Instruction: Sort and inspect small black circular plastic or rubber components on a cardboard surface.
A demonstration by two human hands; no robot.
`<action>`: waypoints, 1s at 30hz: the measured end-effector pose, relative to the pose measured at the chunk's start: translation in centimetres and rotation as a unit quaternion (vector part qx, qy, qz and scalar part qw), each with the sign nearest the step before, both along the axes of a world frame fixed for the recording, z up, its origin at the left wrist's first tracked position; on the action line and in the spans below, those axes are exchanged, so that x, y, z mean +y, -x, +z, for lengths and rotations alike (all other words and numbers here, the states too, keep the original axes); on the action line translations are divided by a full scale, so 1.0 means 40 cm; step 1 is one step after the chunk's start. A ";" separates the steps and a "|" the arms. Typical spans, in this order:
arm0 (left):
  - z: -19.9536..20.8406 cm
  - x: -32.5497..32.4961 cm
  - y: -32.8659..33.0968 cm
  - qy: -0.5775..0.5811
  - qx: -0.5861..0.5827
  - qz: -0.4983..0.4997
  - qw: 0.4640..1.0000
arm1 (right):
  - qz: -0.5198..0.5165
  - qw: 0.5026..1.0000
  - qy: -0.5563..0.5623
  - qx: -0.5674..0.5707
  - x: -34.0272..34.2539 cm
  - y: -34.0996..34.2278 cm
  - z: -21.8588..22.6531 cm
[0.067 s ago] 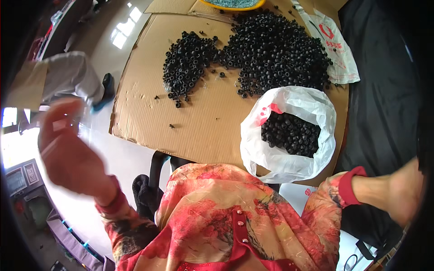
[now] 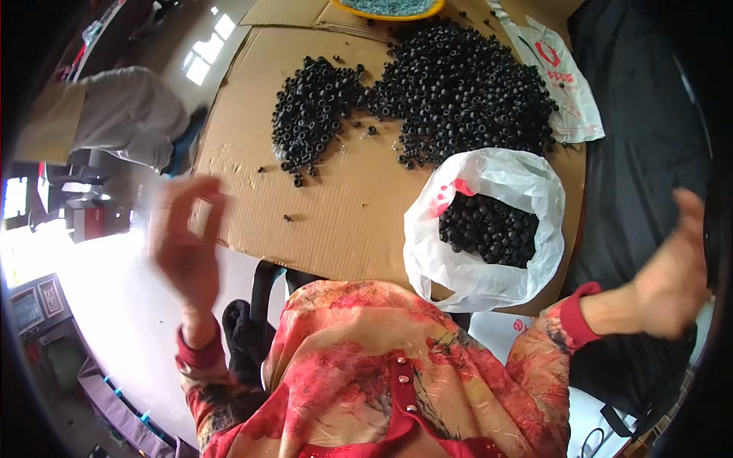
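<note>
My left hand [image 2: 187, 244] is raised beside the left edge of the cardboard, blurred by motion. Its fingers curve with a gap between them and the thumb, and nothing shows in it. Far to the right, my right hand [image 2: 672, 278] is held out over the black cloth, thumb stretched away and the rest smeared. Between the hands stands a white plastic bag [image 2: 427, 259] with its mouth spread wide. Small black ring-shaped parts [image 2: 489, 229] fill its bottom. Beyond it lie a large heap of similar black parts [image 2: 466, 84] and a smaller heap [image 2: 309, 114].
A cardboard sheet [image 2: 336, 221] covers the table. An orange-rimmed tray of bluish bits [image 2: 393, 8] sits at its far edge. A flattened printed plastic bag [image 2: 565, 91] lies far right, beside black cloth [image 2: 641, 153]. Another person's grey-clad leg [image 2: 130, 114] is at the left.
My left hand has swung right, toward the cardboard's edge. My right hand has shifted slightly left and its thumb now points up. The bag and heaps look the same.
</note>
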State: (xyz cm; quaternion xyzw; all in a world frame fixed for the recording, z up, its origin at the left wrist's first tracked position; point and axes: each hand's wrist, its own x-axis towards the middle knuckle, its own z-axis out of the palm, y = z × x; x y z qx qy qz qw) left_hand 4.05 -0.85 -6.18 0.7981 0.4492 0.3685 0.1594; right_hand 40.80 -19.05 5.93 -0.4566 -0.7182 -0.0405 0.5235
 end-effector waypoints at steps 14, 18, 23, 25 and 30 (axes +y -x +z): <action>-0.345 -0.023 -0.059 0.140 0.085 -0.128 0.978 | -0.004 0.928 0.371 -0.034 0.258 0.038 -0.311; -0.359 0.025 -0.168 0.100 0.068 -0.158 0.980 | 0.055 0.917 0.381 -0.106 0.349 0.040 -0.364; -0.319 0.030 -0.204 0.081 0.055 -0.156 0.983 | 0.084 0.906 0.368 -0.192 0.475 0.094 -0.515; -0.305 0.020 -0.209 0.086 0.041 -0.166 0.982 | 0.065 0.905 0.369 -0.202 0.496 0.114 -0.544; -0.287 0.009 -0.222 0.161 -0.027 -0.172 0.972 | 0.015 0.886 0.356 -0.297 0.521 0.149 -0.608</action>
